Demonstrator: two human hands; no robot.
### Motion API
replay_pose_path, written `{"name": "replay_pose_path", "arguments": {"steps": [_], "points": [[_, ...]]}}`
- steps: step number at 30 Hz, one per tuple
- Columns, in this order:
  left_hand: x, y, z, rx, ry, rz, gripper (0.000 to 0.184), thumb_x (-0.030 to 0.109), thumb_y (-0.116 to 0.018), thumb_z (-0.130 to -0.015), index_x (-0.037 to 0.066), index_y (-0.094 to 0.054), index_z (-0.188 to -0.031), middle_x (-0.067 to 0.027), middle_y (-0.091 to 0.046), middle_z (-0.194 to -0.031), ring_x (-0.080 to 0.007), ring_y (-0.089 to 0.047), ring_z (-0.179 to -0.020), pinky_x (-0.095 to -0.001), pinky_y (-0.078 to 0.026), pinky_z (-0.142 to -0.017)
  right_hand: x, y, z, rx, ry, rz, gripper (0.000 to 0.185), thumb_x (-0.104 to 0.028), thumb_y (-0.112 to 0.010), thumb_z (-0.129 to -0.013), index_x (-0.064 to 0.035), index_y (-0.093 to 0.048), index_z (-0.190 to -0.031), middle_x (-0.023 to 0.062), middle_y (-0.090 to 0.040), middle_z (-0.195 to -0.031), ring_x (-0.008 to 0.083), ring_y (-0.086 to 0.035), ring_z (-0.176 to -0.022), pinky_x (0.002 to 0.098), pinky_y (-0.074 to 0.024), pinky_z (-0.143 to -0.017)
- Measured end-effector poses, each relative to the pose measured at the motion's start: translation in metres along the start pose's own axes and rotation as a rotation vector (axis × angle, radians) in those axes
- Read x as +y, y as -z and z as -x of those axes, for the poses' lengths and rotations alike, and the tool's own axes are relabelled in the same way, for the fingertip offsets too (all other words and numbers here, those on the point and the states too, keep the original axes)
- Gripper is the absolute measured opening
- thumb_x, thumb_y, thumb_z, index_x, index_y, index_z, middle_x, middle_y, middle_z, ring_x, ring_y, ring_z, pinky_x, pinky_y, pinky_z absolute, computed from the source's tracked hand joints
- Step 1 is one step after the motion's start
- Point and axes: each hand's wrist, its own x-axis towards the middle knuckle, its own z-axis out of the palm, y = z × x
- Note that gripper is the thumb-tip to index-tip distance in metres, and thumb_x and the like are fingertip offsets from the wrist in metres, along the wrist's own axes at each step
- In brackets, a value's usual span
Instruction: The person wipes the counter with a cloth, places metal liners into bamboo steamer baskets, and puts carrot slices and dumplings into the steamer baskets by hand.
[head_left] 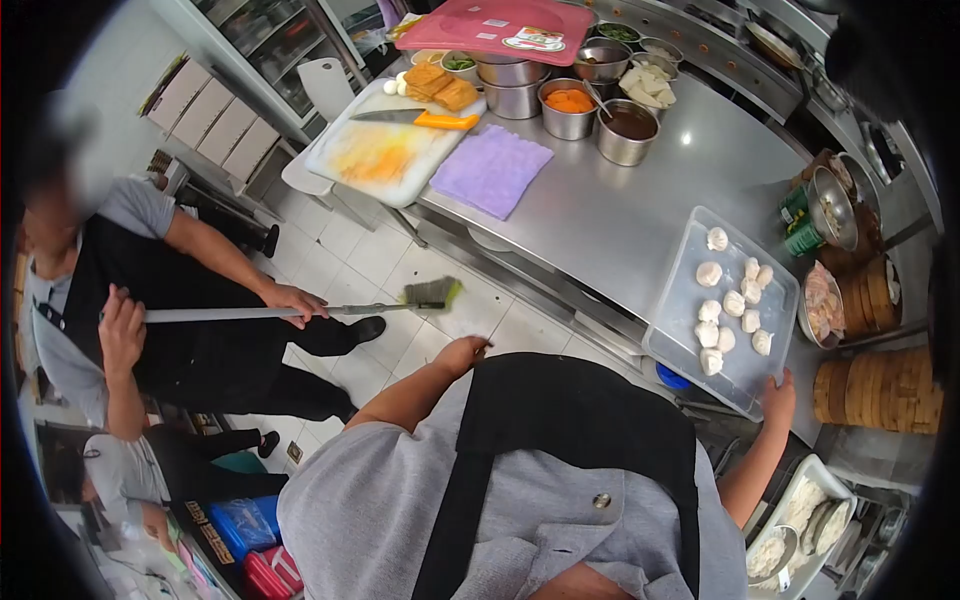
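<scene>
A translucent plastic tray [680,310] with several white dumplings [733,303] lies at the right end of the steel counter [600,230]. My right hand [778,395] is at the tray's near right corner, its fingers on the rim. Away from the counter, my left hand [463,353] hangs over the floor beside my black apron; its fingers are bent, and whether they hold anything is too small to tell. Left of the tray, a purple cloth [491,170] hangs slightly over the counter edge, next to a cutting board [375,160] with an orange-handled knife [440,120].
A person in a black apron [170,320] stands at the left, holding a long-handled brush [430,293] over the tiled floor. Behind them is another person [135,465]. Metal pots [626,145] line the counter's back. Bamboo steamers [875,390] and bowls stand at the right.
</scene>
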Motion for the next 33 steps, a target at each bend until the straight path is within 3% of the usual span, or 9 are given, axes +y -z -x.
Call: {"name": "replay_pose_path", "arguments": {"steps": [1,5,9,12,14,17,22,26,33], "points": [[0.069,0.038,0.001,0.146,0.063,0.006,0.025,0.011,-0.060,-0.081,0.009,-0.062,-0.106,-0.0125,-0.063,-0.097,-0.0294,-0.061,-0.093,-0.0374,-0.050,-0.079,-0.005,0.002,-0.003,-0.005,0.009,-0.003,0.048,-0.021,-0.058,-0.088,-0.0027,-0.047,-0.131,0.0225,-0.065,-0.098,0.0376,-0.064,-0.094,0.0445,-0.0495,-0.081],[0.127,0.118,-0.062,0.755,-0.473,-0.167,0.029,0.004,-0.065,-0.073,0.008,-0.062,-0.101,-0.0102,-0.062,-0.099,-0.0312,-0.057,-0.089,-0.0434,-0.046,-0.080,-0.067,0.044,0.007,0.154,0.004,0.217,0.049,-0.022,-0.058,-0.089,-0.0046,-0.046,-0.134,0.0201,-0.057,-0.118,0.0310,-0.061,-0.103,0.0418,-0.0479,-0.084],[0.144,0.213,-0.145,1.048,-0.349,-0.309,0.030,0.012,-0.065,-0.077,0.009,-0.063,-0.107,-0.0130,-0.059,-0.116,-0.0348,-0.050,-0.111,-0.0449,-0.038,-0.098,-0.114,0.070,0.017,0.220,0.235,-0.111,0.041,-0.013,-0.057,-0.089,-0.0037,-0.053,-0.129,0.0164,-0.060,-0.103,0.0279,-0.061,-0.088,0.0382,-0.0483,-0.078],[0.116,0.239,-0.212,0.911,0.084,-0.354,0.049,0.037,-0.059,-0.085,0.017,-0.054,-0.130,-0.0158,-0.043,-0.141,-0.0405,-0.034,-0.131,-0.0517,-0.026,-0.108,-0.138,0.084,0.038,0.242,0.352,-0.133,0.035,-0.008,-0.057,-0.089,-0.0028,-0.057,-0.124,0.0161,-0.062,-0.095,0.0275,-0.061,-0.081,0.0379,-0.0483,-0.074],[0.122,0.233,-0.235,0.560,0.548,-0.397,0.071,0.063,-0.043,-0.086,0.027,-0.034,-0.146,-0.0142,-0.020,-0.155,-0.0472,-0.013,-0.140,-0.0624,-0.011,-0.110,-0.144,0.089,0.048,0.255,0.443,-0.121,0.032,-0.005,-0.057,-0.088,-0.0023,-0.060,-0.119,0.0169,-0.062,-0.086,0.0281,-0.061,-0.076,0.0381,-0.0487,-0.071],[0.166,0.217,-0.260,0.458,0.579,-0.403,0.082,0.073,-0.034,-0.083,0.031,-0.019,-0.151,-0.0100,-0.004,-0.159,-0.0488,0.003,-0.141,-0.0701,0.003,-0.106,-0.138,0.091,0.065,0.142,0.412,-0.128,0.032,-0.004,-0.058,-0.087,-0.0025,-0.061,-0.119,0.0169,-0.063,-0.086,0.0281,-0.062,-0.074,0.0378,-0.0491,-0.070],[0.241,0.141,-0.273,0.472,0.512,-0.464,0.077,0.068,-0.037,-0.085,0.029,-0.024,-0.150,-0.0133,-0.007,-0.158,-0.0498,0.000,-0.141,-0.0700,0.002,-0.106,-0.128,0.084,0.079,-0.040,0.305,-0.125,0.031,-0.004,-0.059,-0.087,-0.0025,-0.061,-0.118,0.0174,-0.064,-0.085,0.0271,-0.062,-0.074,0.0364,-0.0493,-0.070],[0.273,0.098,-0.239,0.310,0.109,-0.507,0.074,0.066,-0.040,-0.085,0.030,-0.028,-0.148,-0.0155,-0.009,-0.157,-0.0500,-0.002,-0.140,-0.0710,0.001,-0.105,-0.135,0.079,0.075,-0.115,0.317,-0.147,0.031,-0.005,-0.059,-0.087,-0.0027,-0.061,-0.118,0.0177,-0.064,-0.086,0.0262,-0.062,-0.074,0.0354,-0.0492,-0.070],[0.247,0.093,-0.154,0.240,-0.170,-0.468,0.067,0.060,-0.053,-0.082,0.034,-0.038,-0.142,-0.0140,-0.016,-0.156,-0.0500,-0.005,-0.140,-0.0705,-0.004,-0.106,-0.166,0.073,0.058,-0.120,0.476,-0.185,0.029,-0.006,-0.058,-0.088,-0.0028,-0.062,-0.117,0.0186,-0.066,-0.092,0.0276,-0.064,-0.079,0.0359,-0.0502,-0.072]]}}
